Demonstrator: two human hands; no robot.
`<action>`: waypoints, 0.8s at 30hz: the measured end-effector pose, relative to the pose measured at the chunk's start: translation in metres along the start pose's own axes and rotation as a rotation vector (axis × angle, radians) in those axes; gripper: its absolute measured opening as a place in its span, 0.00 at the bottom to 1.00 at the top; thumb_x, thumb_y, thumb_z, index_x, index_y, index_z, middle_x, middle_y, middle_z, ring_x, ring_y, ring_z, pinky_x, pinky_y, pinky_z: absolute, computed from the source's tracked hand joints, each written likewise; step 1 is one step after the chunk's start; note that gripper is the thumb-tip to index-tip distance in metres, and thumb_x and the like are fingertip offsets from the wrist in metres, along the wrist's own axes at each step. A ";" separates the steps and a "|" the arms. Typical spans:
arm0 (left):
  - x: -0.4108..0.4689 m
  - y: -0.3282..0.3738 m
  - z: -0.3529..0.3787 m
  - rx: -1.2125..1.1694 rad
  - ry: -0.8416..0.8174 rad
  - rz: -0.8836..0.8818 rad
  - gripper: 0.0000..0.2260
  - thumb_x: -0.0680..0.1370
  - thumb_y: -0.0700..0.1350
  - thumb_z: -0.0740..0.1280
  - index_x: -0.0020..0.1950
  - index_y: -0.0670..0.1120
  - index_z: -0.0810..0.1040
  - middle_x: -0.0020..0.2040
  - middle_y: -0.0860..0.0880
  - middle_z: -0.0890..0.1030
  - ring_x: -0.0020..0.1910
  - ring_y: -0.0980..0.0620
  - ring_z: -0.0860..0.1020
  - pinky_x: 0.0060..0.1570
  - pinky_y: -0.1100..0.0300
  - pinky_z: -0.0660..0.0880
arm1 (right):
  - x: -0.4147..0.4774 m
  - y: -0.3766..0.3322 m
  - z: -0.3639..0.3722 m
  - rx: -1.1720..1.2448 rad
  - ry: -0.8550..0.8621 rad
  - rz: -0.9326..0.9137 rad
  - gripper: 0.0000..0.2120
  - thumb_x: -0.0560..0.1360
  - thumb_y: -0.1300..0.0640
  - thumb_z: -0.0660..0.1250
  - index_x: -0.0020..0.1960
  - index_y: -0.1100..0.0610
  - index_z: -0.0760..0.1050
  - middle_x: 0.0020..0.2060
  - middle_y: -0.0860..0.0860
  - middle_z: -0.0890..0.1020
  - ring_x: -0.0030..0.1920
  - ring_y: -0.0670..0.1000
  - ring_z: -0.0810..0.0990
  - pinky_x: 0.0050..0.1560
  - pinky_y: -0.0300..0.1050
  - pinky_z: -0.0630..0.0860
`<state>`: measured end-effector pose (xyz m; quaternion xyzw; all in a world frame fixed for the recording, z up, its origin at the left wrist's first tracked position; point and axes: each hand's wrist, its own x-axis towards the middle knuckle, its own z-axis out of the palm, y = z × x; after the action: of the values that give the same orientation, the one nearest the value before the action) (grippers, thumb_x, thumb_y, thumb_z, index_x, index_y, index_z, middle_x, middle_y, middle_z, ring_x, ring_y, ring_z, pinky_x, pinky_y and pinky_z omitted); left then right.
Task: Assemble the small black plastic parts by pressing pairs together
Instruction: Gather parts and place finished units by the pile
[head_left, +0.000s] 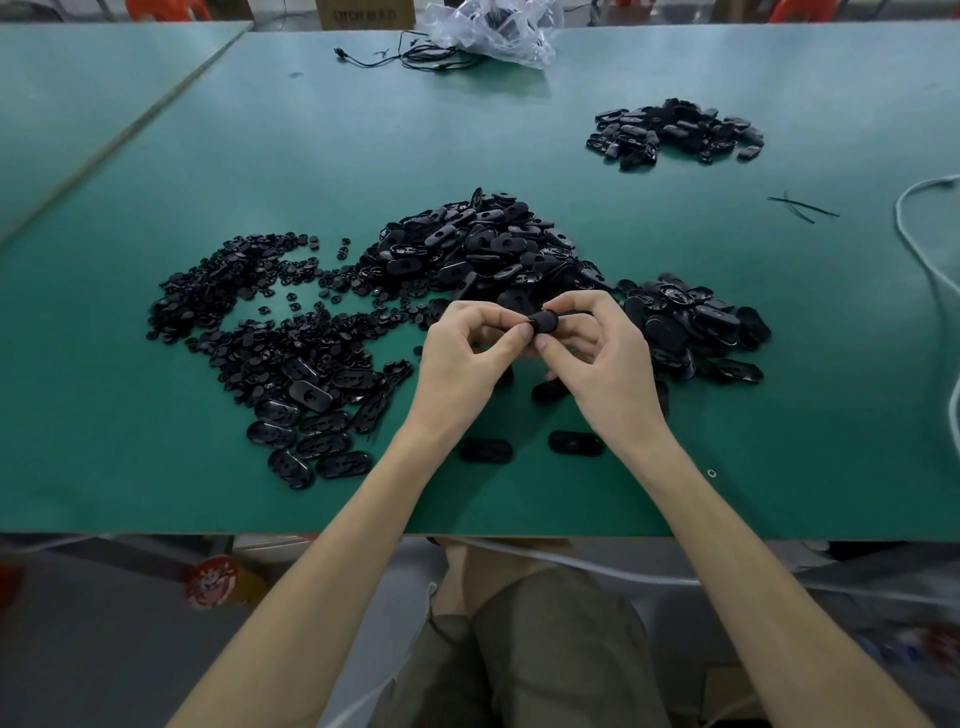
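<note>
Black plastic pieces, small and round (234, 317), lie spread in a wide heap on the left of your green table (104, 415). A cluster of oval shells (306, 431) sits at the heap's near edge.

Moving right, the centre heap of oval parts (478, 244) rises just beyond your hands. Far behind it, at the table's back edge, are a crumpled clear bag (493, 26) and a thin black cable (415, 57).

Your left hand (462, 364) is above the table with its fingers curled. Its thumb and forefinger pinch the left end of the held black part (544, 322). Your right hand (597, 358) meets it from the other side, thumb and forefinger closed narrowly on the same part and the other fingers loosely bent. You cannot tell whether the part is one piece or a pair already pressed together. Two loose ovals (485, 449) lie on the table under your wrists.

Just beside your right hand is a lower heap of oval shells (696, 327). Well apart, towards the back right, is a separate small pile (675, 130). Further right lie a few thin black strands (802, 207), and a white cord (924, 249) curves along the table's right edge.
</note>
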<state>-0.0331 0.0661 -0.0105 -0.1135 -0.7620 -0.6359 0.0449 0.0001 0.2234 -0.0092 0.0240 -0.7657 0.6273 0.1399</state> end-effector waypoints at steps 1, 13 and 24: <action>0.000 0.000 0.000 0.002 0.005 -0.008 0.05 0.78 0.40 0.75 0.46 0.49 0.85 0.54 0.46 0.82 0.41 0.53 0.82 0.43 0.65 0.77 | 0.000 0.000 0.000 0.004 -0.001 -0.003 0.13 0.78 0.67 0.72 0.57 0.53 0.76 0.47 0.50 0.87 0.49 0.50 0.88 0.52 0.53 0.85; 0.001 -0.003 0.000 -0.016 0.040 -0.044 0.03 0.78 0.40 0.75 0.50 0.43 0.84 0.49 0.44 0.86 0.43 0.53 0.85 0.43 0.63 0.78 | 0.000 -0.003 0.001 -0.010 -0.016 -0.014 0.10 0.79 0.69 0.71 0.55 0.56 0.76 0.47 0.51 0.88 0.48 0.49 0.89 0.48 0.50 0.86; -0.003 0.001 -0.001 -0.050 0.087 -0.045 0.08 0.76 0.39 0.77 0.46 0.45 0.78 0.46 0.43 0.85 0.47 0.40 0.84 0.51 0.43 0.82 | 0.000 -0.002 -0.001 -0.007 -0.051 -0.006 0.08 0.81 0.67 0.70 0.54 0.56 0.76 0.47 0.50 0.89 0.46 0.50 0.88 0.43 0.41 0.83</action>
<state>-0.0303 0.0654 -0.0097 -0.0695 -0.7457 -0.6598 0.0609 0.0009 0.2241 -0.0076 0.0419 -0.7713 0.6232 0.1222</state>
